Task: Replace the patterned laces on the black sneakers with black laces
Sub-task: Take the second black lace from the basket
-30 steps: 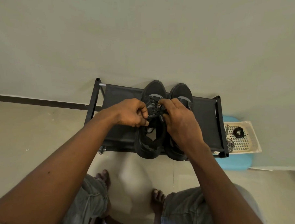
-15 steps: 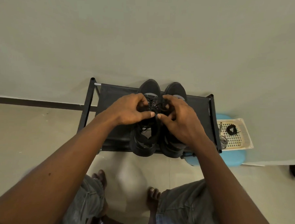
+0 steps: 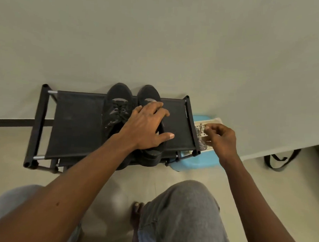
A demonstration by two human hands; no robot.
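Two black sneakers stand side by side on the shoe rack, toes at its far edge. The left sneaker shows dark laces. The left hand rests flat with fingers spread on the right sneaker. The right hand hovers with fingers curled over the cream basket just past the rack's right edge; I cannot tell if it holds anything. A patterned lace lies in the basket.
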